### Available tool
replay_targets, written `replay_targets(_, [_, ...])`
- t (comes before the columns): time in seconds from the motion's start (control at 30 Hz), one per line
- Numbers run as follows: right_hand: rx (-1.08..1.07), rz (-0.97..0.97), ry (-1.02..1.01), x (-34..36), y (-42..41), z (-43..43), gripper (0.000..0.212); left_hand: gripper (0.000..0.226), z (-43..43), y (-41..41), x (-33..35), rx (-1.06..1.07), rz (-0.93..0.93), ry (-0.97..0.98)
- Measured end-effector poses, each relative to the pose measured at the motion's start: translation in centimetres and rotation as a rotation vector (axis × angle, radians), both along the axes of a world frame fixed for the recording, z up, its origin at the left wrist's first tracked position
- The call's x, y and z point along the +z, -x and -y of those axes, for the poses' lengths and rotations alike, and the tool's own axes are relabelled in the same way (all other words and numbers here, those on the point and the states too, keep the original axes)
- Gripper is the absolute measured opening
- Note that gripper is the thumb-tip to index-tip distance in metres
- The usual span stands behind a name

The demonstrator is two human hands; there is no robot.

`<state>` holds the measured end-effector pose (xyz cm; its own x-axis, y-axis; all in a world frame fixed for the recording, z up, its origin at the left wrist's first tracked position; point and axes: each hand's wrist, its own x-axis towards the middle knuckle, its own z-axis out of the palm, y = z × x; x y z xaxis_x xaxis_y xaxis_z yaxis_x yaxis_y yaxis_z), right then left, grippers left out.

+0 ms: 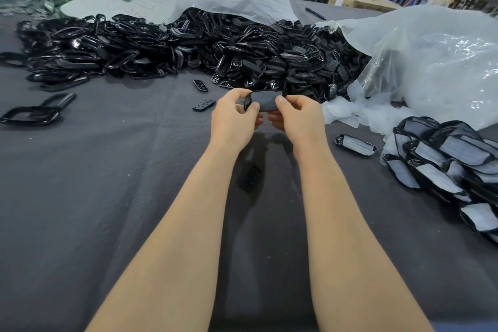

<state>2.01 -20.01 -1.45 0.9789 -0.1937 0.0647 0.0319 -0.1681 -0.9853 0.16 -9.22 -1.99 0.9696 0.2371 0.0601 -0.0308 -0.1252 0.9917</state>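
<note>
Both hands hold a black shell (265, 101) just above the grey cloth (107, 183), near the black pile (188, 46). The left hand (234, 118) and right hand (297, 117) pinch its ends, fingers curled round it. Uneven thumb pressure could likely seat the part crooked, or let it slip down among loose pads (204, 104).

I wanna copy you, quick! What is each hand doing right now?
Left hand: pinching the black plastic piece.
Right hand: pinching the same piece's other end.
</note>
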Motion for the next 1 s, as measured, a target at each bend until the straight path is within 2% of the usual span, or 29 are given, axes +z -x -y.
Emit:
replay_targets(0.13, [-0.03, 0.008, 0.064, -0.19, -0.11, 0.05, 0.016, 0.027, 0.07, 0.15, 0.17, 0.0, 0.003, 0.022])
replay_targets(0.33, [-0.003, 0.024, 0.005, -0.16, -0.1, -0.18, 0.01, 0.024, -0.1, 0.17, 0.3, 0.021, 0.032, 0.037])
replay_targets(0.5, [0.078, 0.038, -0.052, -0.12, 0.17, -0.33, 0.022, 0.02, -0.2, 0.19, 0.27, 0.053, 0.031, -0.002])
replay_targets(0.73, [0.022, 0.09, -0.019, -0.26, 0.47, -0.09, 0.027, 0.021, 0.19, 0.25, 0.09, 0.054, 0.024, 0.018])
replay_targets(0.9, [0.026, 0.074, -0.094, -0.08, 0.42, -0.1, 0.02, 0.024, 0.1, -0.01, 0.06, 0.085, 0.022, 0.078])
replay_targets(1.0, [0.008, 0.082, -0.053, -0.15, 0.34, -0.14, 0.018, 0.03, 0.03, -0.1, 0.1, 0.091, 0.016, 0.101])
